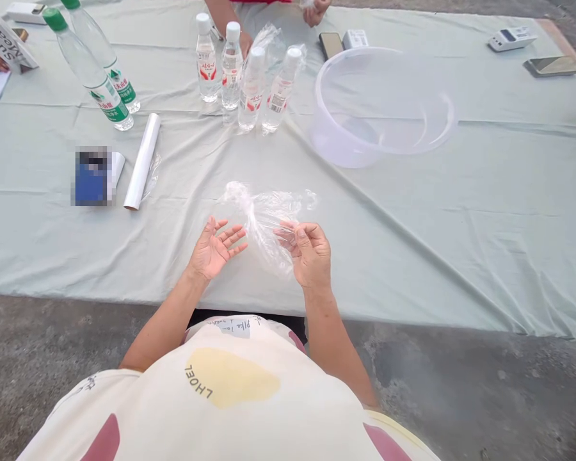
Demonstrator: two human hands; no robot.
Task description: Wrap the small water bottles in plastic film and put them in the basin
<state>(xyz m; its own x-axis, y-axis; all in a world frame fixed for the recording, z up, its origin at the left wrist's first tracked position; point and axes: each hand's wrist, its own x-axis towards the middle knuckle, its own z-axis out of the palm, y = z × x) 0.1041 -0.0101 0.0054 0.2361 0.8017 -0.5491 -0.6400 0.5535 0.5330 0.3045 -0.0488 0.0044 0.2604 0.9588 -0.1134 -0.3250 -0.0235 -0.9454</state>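
Crumpled clear plastic film [264, 224] spreads over the cloth between my two hands, its far end bunched together. My right hand [312, 256] pinches the near right part of this film between thumb and fingers. On the other side, my left hand [216, 250] is open, palm up with the fingers spread, close to the film's left edge and holding nothing. Left of my hands lies a white roll of plastic film [143, 163], with a loose clear flap at its right side.
A large translucent basin [333, 144] stands at the right. Several small water bottles [252, 96] are grouped at the back, with two taller green-capped bottles [93, 73] to their left. Phones and white devices [511, 40] lie farther off. Other people's hands [315, 11] show at the far edge.
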